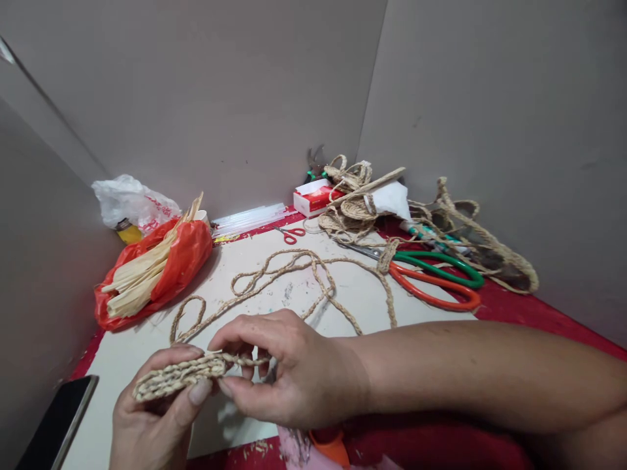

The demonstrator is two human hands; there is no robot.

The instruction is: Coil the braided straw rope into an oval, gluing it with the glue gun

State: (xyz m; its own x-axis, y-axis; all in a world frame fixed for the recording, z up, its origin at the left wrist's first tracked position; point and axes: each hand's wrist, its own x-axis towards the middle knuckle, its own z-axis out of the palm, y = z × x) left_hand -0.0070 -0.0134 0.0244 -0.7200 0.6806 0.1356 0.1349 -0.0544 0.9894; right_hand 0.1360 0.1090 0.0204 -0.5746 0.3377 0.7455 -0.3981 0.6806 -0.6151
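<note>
My left hand [157, 411] grips a flat, folded coil of braided straw [176, 377] between thumb and fingers, low in the view. Beside it, my right hand [289, 372] has its thumb and fingers closed around the coil's right end, where a braided straw cord [249, 361] runs out into the fingers. Parts of the right fingertips are hidden. Beyond both hands, a long straw braid [264, 277] lies in loose loops over a pale board [132, 356].
A red plastic bag [196, 245] with dry straw strips [142, 274] stands at left. Large green-and-orange-handled scissors [435, 277] lie right, small red scissors [291, 235] behind. Straw braids [362, 209] pile up near a red-white box [313, 199]. A phone [61, 418] lies front left.
</note>
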